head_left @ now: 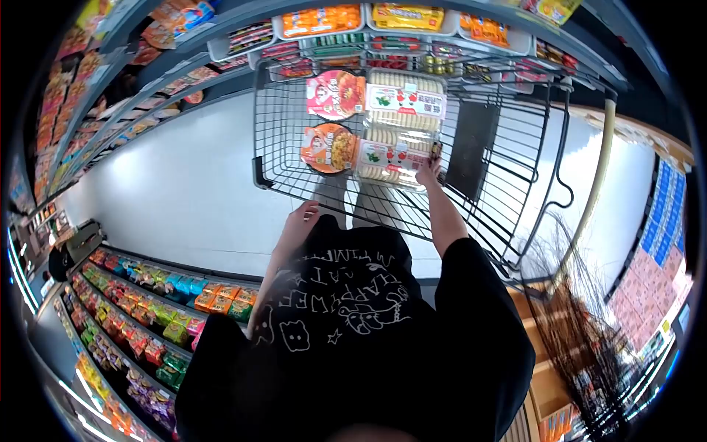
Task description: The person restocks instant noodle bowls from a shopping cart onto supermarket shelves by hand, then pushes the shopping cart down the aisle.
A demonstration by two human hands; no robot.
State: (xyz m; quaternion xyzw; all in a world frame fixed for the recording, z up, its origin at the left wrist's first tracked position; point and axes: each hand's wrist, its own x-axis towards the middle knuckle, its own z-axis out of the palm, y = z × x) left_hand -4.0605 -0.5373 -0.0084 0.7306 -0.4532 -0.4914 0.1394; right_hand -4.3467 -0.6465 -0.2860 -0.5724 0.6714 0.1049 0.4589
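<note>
A black wire shopping cart (269, 158) stands across in front of me. Inside it lie two round instant noodle bowls, one with a pink lid (333, 96) and one with an orange lid (328, 149). Beside them are two clear packs of pale, round, stacked pieces, an upper pack (405, 103) and a lower pack (390, 156). My right hand (428, 172) reaches into the cart at the lower pack's right end, closed on a small dark packet (436, 151) whose kind I cannot make out. At the cart's near rim, my left hand (302, 219) has its fingers bent over the edge.
Shelves of bright packets (320, 20) run behind the cart. More snack shelves (162, 317) stand at lower left. A wooden display (549, 390) and dark bare twigs (567, 309) are at lower right. Pale floor (177, 177) lies left of the cart.
</note>
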